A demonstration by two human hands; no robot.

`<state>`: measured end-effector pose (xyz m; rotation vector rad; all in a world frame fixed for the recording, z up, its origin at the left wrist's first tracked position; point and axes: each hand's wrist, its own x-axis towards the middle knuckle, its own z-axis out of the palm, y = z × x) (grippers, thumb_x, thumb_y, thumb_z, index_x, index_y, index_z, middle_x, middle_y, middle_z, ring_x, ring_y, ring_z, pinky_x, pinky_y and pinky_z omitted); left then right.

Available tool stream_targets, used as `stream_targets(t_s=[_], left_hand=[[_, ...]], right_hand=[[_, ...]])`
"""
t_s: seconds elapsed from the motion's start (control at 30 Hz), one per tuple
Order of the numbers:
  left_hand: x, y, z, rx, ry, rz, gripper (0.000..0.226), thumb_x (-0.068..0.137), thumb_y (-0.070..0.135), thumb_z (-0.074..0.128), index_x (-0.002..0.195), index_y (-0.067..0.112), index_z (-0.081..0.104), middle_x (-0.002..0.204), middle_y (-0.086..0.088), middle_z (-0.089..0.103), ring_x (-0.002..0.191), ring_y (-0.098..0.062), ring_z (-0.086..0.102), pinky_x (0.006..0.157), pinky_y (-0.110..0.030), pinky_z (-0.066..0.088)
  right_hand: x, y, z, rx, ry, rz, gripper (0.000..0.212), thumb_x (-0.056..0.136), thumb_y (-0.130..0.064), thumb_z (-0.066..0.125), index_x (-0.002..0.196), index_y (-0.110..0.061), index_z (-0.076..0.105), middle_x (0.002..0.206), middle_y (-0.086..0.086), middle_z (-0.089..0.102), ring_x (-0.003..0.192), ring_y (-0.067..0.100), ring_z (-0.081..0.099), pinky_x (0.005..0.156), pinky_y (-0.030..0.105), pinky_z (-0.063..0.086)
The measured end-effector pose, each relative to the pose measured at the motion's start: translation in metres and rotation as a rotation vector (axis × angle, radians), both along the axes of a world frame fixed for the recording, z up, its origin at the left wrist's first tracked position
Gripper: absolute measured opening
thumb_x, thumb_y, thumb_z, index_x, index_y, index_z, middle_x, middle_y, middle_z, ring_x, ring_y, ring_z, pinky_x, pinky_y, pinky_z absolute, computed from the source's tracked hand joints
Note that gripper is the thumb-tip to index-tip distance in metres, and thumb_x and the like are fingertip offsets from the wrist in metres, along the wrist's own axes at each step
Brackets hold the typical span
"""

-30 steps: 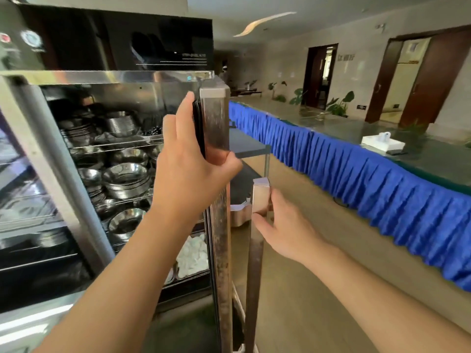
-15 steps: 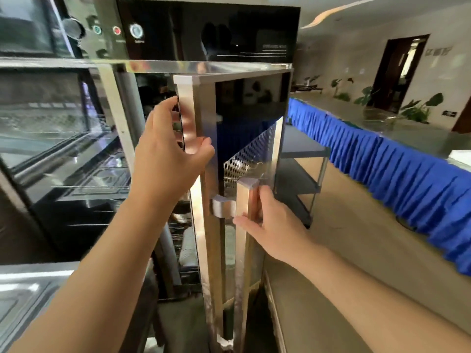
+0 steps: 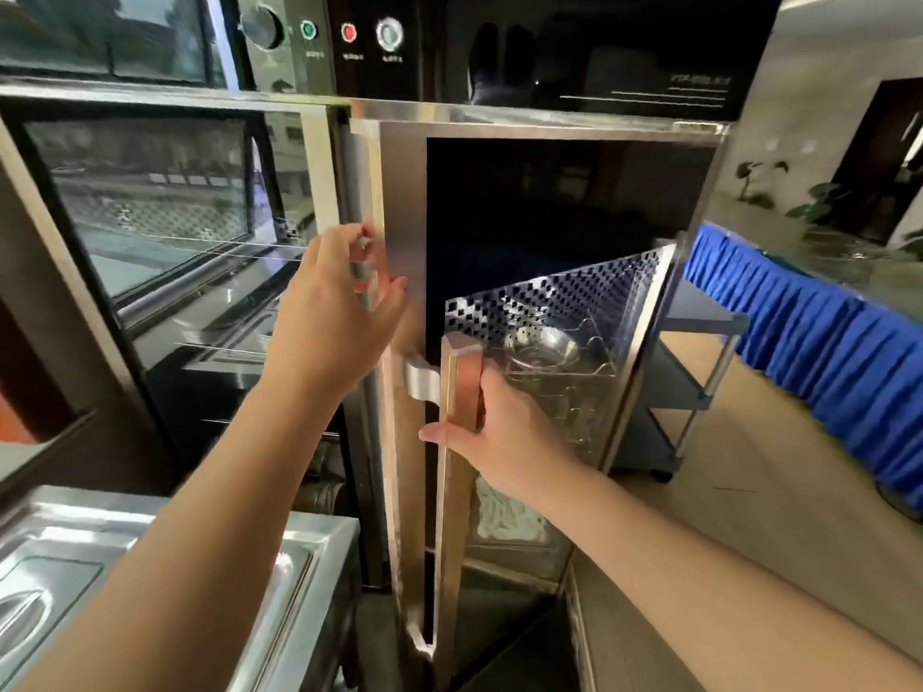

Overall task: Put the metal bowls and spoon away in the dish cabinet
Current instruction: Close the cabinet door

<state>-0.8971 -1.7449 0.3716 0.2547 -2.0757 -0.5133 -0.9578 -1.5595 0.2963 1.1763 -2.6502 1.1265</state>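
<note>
The dish cabinet's right door (image 3: 402, 192) stands almost closed against the cabinet front. My right hand (image 3: 504, 432) is wrapped around the door's vertical steel handle (image 3: 457, 377). My left hand (image 3: 334, 302) rests at the door's left edge, fingers spread and blurred, thumb on the door's face, holding nothing. Behind the dark glass and its dotted panel, one metal bowl (image 3: 542, 347) sits on a wire rack. No spoon is visible.
The cabinet's left glass door (image 3: 165, 207) is closed. A control panel (image 3: 349, 35) with a knob and buttons runs along the top. A steel counter with a lid (image 3: 150, 566) lies at lower left. A grey shelf cart (image 3: 699, 377) and a blue-skirted table (image 3: 824, 352) stand to the right.
The right door has swung from wide open to almost closed, hiding the shelves of bowls. My left hand has loosened from gripping the door edge. My right hand stays on the handle.
</note>
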Motion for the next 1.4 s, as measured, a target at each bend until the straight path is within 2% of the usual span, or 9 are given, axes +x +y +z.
stream_targets(t_s=[0.2,0.3,0.47,0.57,0.73,0.8,0.97,1.1,1.4], left_hand=[[-0.036,-0.059,-0.017,0.012,-0.034,-0.02,0.046,0.09,0.037,0.067,0.128,0.024,0.044,0.114,0.003,0.063,0.085,-0.005,0.059,0.068,-0.022,0.043],[-0.058,-0.088,-0.028,-0.015,-0.058,-0.004,0.047,0.092,0.038,0.066,0.129,0.019,0.045,0.116,-0.002,0.064,0.085,-0.007,0.057,0.07,-0.027,0.042],[-0.088,-0.134,-0.047,-0.045,-0.113,-0.015,0.049,0.092,0.044,0.064,0.129,0.019,0.045,0.112,-0.001,0.064,0.084,-0.01,0.059,0.065,-0.021,0.041],[-0.104,-0.157,-0.06,0.007,-0.168,0.011,0.058,0.09,0.055,0.061,0.133,0.022,0.043,0.116,0.004,0.062,0.094,-0.014,0.063,0.071,-0.03,0.049],[-0.123,-0.188,-0.086,0.038,-0.283,0.03,0.075,0.087,0.069,0.052,0.142,0.018,0.04,0.139,-0.004,0.053,0.121,-0.023,0.056,0.089,-0.042,0.052],[-0.131,-0.198,-0.096,0.036,-0.323,0.049,0.08,0.088,0.072,0.048,0.146,0.017,0.037,0.147,-0.008,0.046,0.131,-0.026,0.049,0.096,-0.047,0.049],[-0.156,-0.218,-0.118,0.014,-0.415,0.05,0.078,0.093,0.068,0.043,0.152,0.017,0.03,0.157,-0.008,0.035,0.142,-0.027,0.036,0.11,-0.048,0.038],[-0.172,-0.226,-0.131,-0.033,-0.487,0.059,0.071,0.097,0.059,0.04,0.155,0.02,0.024,0.164,-0.006,0.023,0.149,-0.026,0.022,0.116,-0.046,0.026],[-0.193,-0.24,-0.148,-0.142,-0.593,0.172,0.071,0.096,0.047,0.051,0.155,0.023,0.019,0.165,-0.004,0.015,0.148,-0.029,0.026,0.11,-0.055,0.04]], right_hand=[[-0.031,-0.07,-0.014,-0.064,-0.123,-0.009,0.052,0.073,-0.062,0.079,0.102,-0.034,0.046,0.089,-0.017,0.06,0.078,0.002,0.061,0.062,0.022,0.048],[-0.051,-0.103,-0.027,-0.05,-0.229,-0.026,0.038,0.073,-0.061,0.079,0.082,-0.034,0.053,0.077,-0.014,0.06,0.068,0.005,0.059,0.055,0.024,0.042],[-0.081,-0.147,-0.046,-0.012,-0.406,-0.023,0.041,0.07,-0.068,0.074,0.07,-0.029,0.061,0.06,-0.013,0.059,0.059,0.011,0.061,0.06,0.038,0.053],[-0.095,-0.17,-0.057,-0.049,-0.495,0.012,0.041,0.077,-0.056,0.077,0.057,-0.028,0.056,0.043,-0.015,0.048,0.045,0.001,0.05,0.058,0.03,0.044],[-0.112,-0.198,-0.082,-0.058,-0.637,-0.043,0.056,0.073,-0.057,0.08,0.084,-0.004,0.068,0.07,0.003,0.059,0.067,0.018,0.06,0.072,0.036,0.051],[-0.118,-0.209,-0.093,-0.067,-0.678,-0.08,0.052,0.074,-0.054,0.082,0.094,-0.007,0.073,0.081,0.006,0.07,0.075,0.017,0.067,0.076,0.034,0.056],[-0.143,-0.233,-0.104,-0.055,-0.656,-0.092,0.038,0.078,-0.054,0.079,0.082,-0.018,0.066,0.062,-0.008,0.056,0.059,0.009,0.059,0.056,0.023,0.044],[-0.163,-0.251,-0.105,-0.099,-0.626,-0.075,0.027,0.081,-0.044,0.079,0.084,-0.023,0.064,0.069,-0.007,0.063,0.069,0.014,0.065,0.062,0.027,0.051],[-0.201,-0.281,-0.107,-0.156,-0.507,-0.079,0.017,0.074,-0.04,0.078,0.072,-0.031,0.063,0.063,-0.014,0.068,0.067,0.007,0.068,0.064,0.03,0.057]])
